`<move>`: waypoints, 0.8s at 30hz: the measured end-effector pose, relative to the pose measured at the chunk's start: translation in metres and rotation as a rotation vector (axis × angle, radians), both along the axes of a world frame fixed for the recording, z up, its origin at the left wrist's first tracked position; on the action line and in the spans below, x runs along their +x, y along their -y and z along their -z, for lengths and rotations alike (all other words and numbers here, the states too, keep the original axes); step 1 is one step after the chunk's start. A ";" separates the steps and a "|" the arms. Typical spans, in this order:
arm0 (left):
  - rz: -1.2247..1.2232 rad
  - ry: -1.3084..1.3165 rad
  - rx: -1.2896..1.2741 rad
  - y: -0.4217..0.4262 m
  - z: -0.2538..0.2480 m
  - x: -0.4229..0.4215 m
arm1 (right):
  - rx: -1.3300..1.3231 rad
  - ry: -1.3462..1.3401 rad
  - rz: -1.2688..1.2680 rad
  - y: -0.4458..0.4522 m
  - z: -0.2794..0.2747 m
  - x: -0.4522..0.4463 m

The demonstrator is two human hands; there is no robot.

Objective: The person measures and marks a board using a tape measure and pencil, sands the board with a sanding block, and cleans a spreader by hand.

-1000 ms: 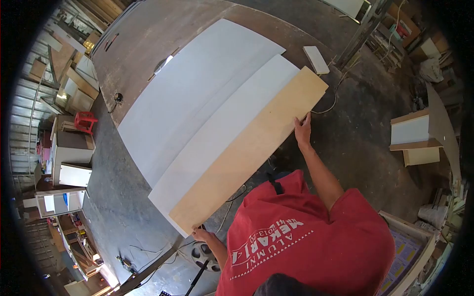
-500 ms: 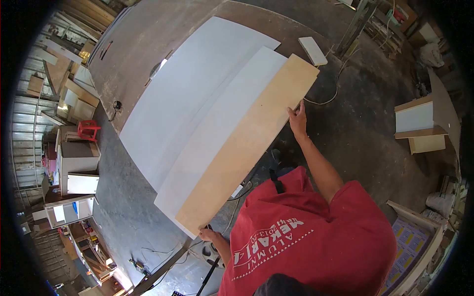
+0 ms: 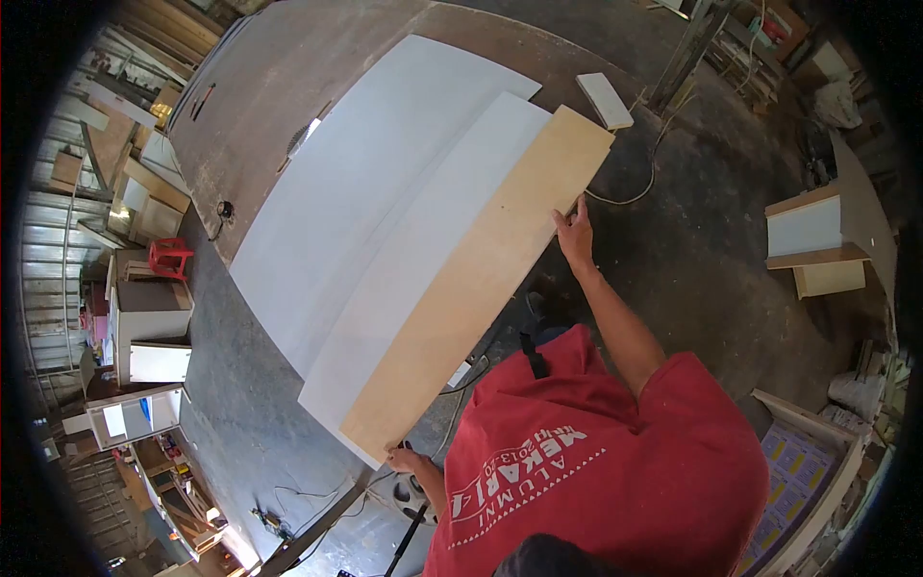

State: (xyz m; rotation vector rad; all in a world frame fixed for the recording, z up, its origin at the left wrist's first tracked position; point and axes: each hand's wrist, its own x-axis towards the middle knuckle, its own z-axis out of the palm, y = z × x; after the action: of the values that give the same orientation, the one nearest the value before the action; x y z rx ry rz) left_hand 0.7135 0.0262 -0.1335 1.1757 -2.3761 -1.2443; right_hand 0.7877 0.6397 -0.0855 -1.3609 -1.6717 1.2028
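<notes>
A long tan plywood strip (image 3: 481, 260) lies slanted over a white panel (image 3: 428, 226), with its near long edge toward me. At the strip's lower-left end, my left hand (image 3: 409, 460) is closed around the corner, some fingers hidden beneath. Farther up the same edge, my right hand (image 3: 574, 233) grips the board with its thumb on top and fingers partly out of sight. Under both boards is a larger white sheet (image 3: 356, 183) on a brown work table (image 3: 260, 87).
A small white block-like panel (image 3: 604, 100) sits past the strip's far end. Cables trail across the dark floor (image 3: 673, 260). A red stool (image 3: 169, 258) and cabinets stand at left. An open box-like cabinet piece (image 3: 808, 231) is at right. A circular blade (image 3: 300, 139) shows beside the sheet.
The view has shifted very slightly. Both hands keep their hold on the plywood strip, which lies almost exactly as before.
</notes>
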 end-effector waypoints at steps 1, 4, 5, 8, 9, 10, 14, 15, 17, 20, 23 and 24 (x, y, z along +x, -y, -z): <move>0.021 -0.014 0.002 -0.001 -0.002 -0.001 | 0.035 -0.002 0.019 0.001 -0.003 -0.002; 0.000 -0.063 0.043 -0.008 -0.004 0.002 | -0.001 -0.054 0.028 0.002 -0.010 -0.005; 0.000 -0.063 0.043 -0.005 -0.001 0.002 | -0.001 -0.054 0.028 0.002 -0.008 -0.006; 0.058 -0.123 0.037 0.007 0.010 0.004 | 0.010 0.002 0.028 -0.001 0.004 -0.010; 0.094 -0.092 -0.016 0.014 0.015 0.003 | 0.022 -0.021 0.041 -0.003 0.010 -0.010; 0.131 -0.061 -0.066 0.016 0.017 0.003 | 0.035 -0.046 0.054 -0.005 0.012 -0.010; -0.031 -0.184 0.242 -0.006 -0.001 0.000 | 0.076 -0.083 0.045 -0.004 0.026 -0.002; -0.018 -0.191 0.279 -0.005 -0.003 0.000 | 0.133 -0.096 0.073 -0.011 0.061 0.005; 0.010 -0.208 0.393 0.000 -0.004 0.005 | 0.017 -0.136 0.018 -0.003 0.042 0.018; 0.075 -0.378 0.571 -0.009 -0.019 0.015 | -0.041 -0.054 -0.011 -0.012 0.042 0.022; -0.061 -0.410 0.512 -0.015 -0.018 0.008 | -0.242 -0.144 -0.005 0.004 0.000 0.013; -0.079 -0.343 0.605 -0.011 -0.017 0.010 | -0.232 -0.166 -0.030 0.005 0.002 0.013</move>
State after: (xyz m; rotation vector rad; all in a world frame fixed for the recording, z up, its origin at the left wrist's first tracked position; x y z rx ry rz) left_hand 0.7235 0.0373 -0.1165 1.0635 -1.7374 -2.0264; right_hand 0.8003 0.6348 -0.0870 -1.3337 -1.4765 1.5219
